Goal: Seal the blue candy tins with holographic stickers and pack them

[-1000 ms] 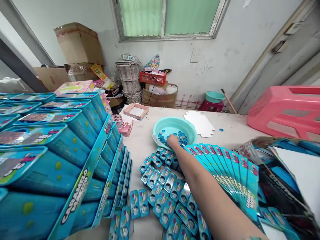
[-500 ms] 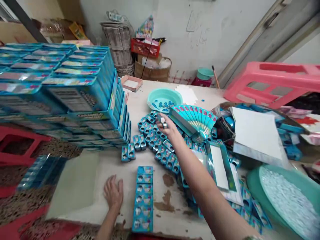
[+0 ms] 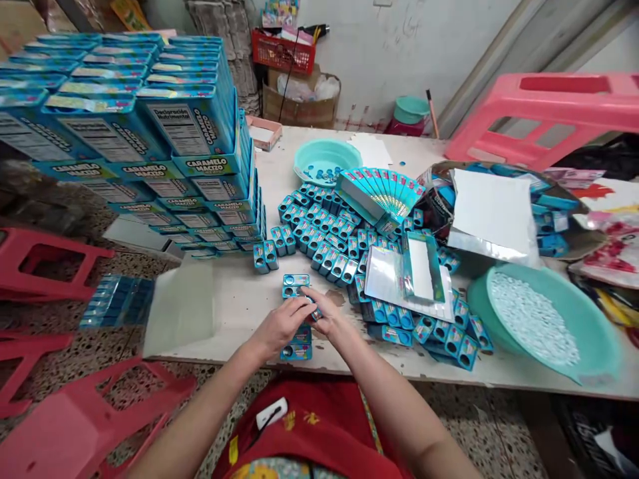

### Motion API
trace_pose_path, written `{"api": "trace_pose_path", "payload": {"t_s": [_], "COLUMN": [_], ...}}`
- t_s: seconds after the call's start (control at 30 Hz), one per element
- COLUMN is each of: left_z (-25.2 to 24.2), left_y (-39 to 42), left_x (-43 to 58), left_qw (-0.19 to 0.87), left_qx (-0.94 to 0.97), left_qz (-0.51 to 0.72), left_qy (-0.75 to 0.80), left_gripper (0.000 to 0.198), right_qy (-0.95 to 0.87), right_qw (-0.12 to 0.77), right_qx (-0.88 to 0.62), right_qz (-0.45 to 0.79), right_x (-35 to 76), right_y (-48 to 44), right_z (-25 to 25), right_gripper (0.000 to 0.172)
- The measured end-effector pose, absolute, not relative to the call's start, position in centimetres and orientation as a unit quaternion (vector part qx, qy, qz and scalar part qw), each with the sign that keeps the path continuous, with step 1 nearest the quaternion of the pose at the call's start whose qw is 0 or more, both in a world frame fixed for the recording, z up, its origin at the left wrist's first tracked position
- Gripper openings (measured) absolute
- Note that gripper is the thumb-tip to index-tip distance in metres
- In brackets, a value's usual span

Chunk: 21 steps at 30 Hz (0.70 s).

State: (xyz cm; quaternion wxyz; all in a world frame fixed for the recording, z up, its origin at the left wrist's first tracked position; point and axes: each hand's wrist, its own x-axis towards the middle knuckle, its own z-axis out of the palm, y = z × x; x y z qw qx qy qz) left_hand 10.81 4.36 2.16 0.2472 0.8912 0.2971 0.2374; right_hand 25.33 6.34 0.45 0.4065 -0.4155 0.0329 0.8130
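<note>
My right hand (image 3: 327, 314) is closed around a small blue candy box (image 3: 314, 313) with a round opening. From the left, the fingers of my left hand (image 3: 283, 327) pinch together at the top of that box; what lies under the fingertips is hidden. Beneath both hands runs a column of blue candy boxes (image 3: 296, 351), partly covered by them. Further up the table, many more small blue boxes with round holes (image 3: 324, 256) lie packed together. A turquoise basin (image 3: 302, 154) behind them holds loose blue round pieces.
Large printed blue cartons (image 3: 204, 130) are stacked high at the left. A fan of blue card strips (image 3: 382, 193) rests on the boxes. To the right stand a turquoise basin of small white pieces (image 3: 479, 299) and an open carton under white sheets (image 3: 492, 209). Red stools (image 3: 74, 426) stand at lower left.
My right hand has drawn back from near the basin to the box column. My left hand has lifted from the table and joined it at a small box. The view has tilted down.
</note>
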Motion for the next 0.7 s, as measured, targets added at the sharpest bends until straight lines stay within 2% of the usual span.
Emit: {"api": "trace_pose_path", "payload": {"t_s": [0.2, 0.3, 0.4, 0.5, 0.6, 0.7], "left_z": [1.7, 1.4, 0.6, -0.6, -1.9, -2.9], "left_y": [3.3, 3.4, 4.5, 6.6, 9.0, 11.1], "left_x": [11.9, 11.6, 10.6, 9.5, 9.4, 10.0], "left_qw": [0.384, 0.501, 0.577, 0.580, 0.513, 0.470], "left_qx": [0.825, 0.667, 0.456, 0.414, 0.488, 0.519], "left_qz": [0.256, 0.300, 0.332, 0.289, 0.178, 0.087], "left_qy": [0.325, 0.464, 0.591, 0.640, 0.683, 0.708], "left_gripper": [0.025, 0.018, 0.024, 0.024, 0.016, 0.023], "right_qy": [0.038, 0.047, 0.055, 0.052, 0.037, 0.029], "right_qw": [0.432, 0.439, 0.443, 0.445, 0.443, 0.440], "right_qx": [-0.453, -0.474, -0.487, -0.487, -0.495, -0.496], "right_qz": [0.779, 0.762, 0.751, 0.750, 0.746, 0.748], "right_x": [25.9, 26.1, 26.8, 27.6, 28.3, 28.8], "right_y": [4.0, 3.7, 3.7, 3.4, 2.8, 2.5], "right_z": [-0.3, -0.6, -0.5, -0.3, -0.1, 0.0], "right_gripper": [0.022, 0.024, 0.027, 0.032, 0.036, 0.040]}}
